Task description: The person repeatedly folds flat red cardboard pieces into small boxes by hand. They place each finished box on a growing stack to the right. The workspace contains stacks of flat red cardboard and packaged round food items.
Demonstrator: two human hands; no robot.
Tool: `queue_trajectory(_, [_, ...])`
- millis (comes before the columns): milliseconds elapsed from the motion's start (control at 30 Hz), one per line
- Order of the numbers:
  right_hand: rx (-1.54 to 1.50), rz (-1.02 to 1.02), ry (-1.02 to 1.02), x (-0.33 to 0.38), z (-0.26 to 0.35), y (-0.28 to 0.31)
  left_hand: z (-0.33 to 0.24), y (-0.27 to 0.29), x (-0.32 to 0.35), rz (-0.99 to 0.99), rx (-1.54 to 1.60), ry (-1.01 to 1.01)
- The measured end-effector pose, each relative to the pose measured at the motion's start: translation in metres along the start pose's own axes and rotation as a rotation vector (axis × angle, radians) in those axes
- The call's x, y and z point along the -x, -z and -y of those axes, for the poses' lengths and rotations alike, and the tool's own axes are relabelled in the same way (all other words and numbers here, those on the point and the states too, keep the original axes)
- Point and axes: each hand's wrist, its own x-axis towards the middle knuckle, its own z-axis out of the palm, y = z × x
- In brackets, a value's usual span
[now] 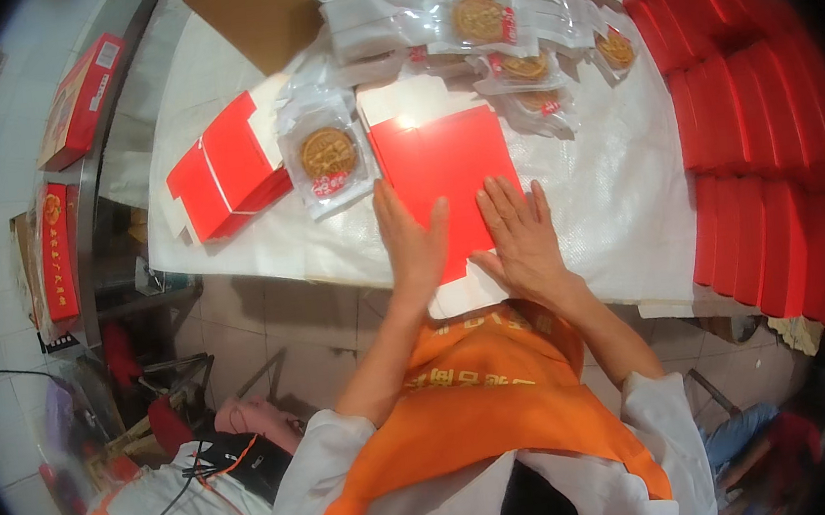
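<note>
Left hand [413, 242] and right hand [522, 237] lie flat, fingers spread, gripping nothing, pressing a flat red cardboard box blank [444, 170] on the white-covered bench [615, 198]; a round brown cake in clear wrapper [326, 157] lies just beside it.

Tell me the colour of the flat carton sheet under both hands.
Bright red, with a white flap at its far edge: the flat carton sheet shows best in the head view.

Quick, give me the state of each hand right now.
Left hand: open, pressed flat on the flat red cardboard box blank, gripping nothing.
Right hand: open, flat on the same blank.
</note>
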Motion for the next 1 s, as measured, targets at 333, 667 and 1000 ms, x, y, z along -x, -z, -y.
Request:
queue_trajectory(333, [-0.049, 0.033, 0.045, -0.001, -0.006, 0.006, -0.028, 0.01, 0.003, -0.024, 0.234, -0.121])
queue_trajectory(667, [-1.541, -0.339, -0.589, 0.065, 0.024, 0.059, -0.076, 0.029, 0.013, -0.055, 1.157, 0.265])
queue_trajectory(1000, [-2.393, -0.311, -0.823, 0.073, 0.05, 0.063, -0.06, 0.011, 0.056, 0.308, 0.865, 0.286])
